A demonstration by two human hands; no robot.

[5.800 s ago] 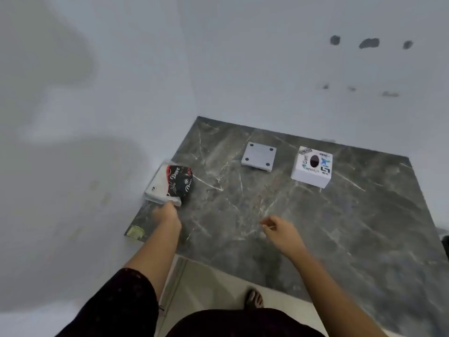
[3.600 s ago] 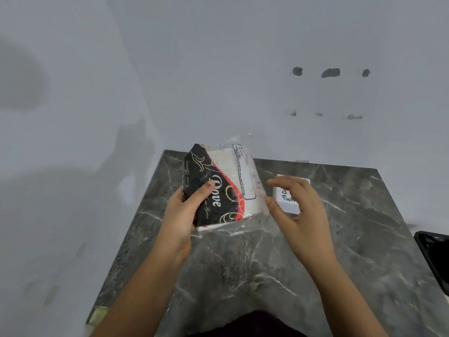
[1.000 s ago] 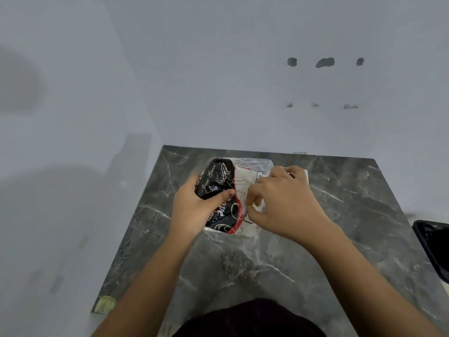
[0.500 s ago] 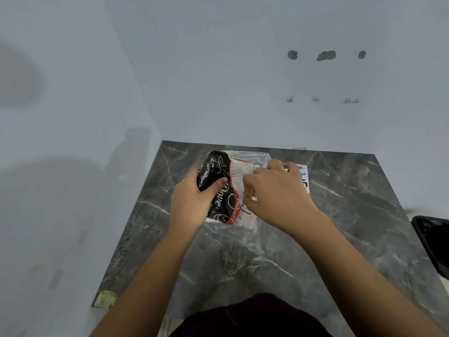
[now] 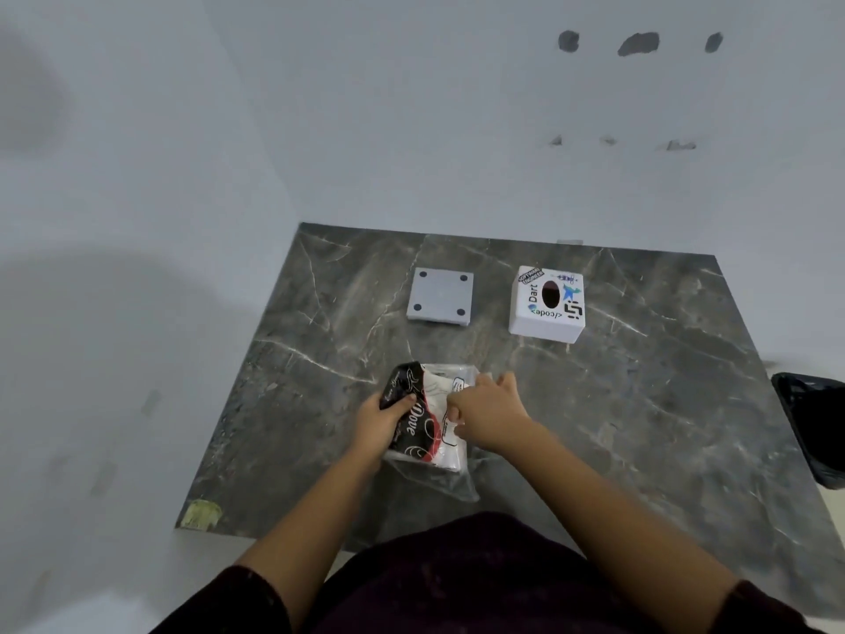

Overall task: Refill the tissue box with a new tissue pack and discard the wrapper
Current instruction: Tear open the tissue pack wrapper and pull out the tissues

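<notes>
Gripping tissue pack (image 5: 423, 416) at dark left end: left hand (image 5: 382, 421), thumb on top, pack near front edge of tabletop (image 5: 640, 404), left of centre. Right hand (image 5: 491, 416) pinching clear wrapper (image 5: 441, 478) at white end. Judged: pack light, soft, compressible; film slippery, tears easily — hold sides, pull at seam. Grey base plate (image 5: 440, 296) and tissue box (image 5: 546, 304) toward rear edge, well apart. Black bin (image 5: 814, 427) beyond right edge.

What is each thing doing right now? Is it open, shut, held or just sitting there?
Tissue pack: wrapped, held in both hands.
Left hand: gripping the pack.
Right hand: pinching the wrapper.
Tissue box: on the table, no tissue showing.
Base plate: off the box, lying flat.
Bin: open.
</notes>
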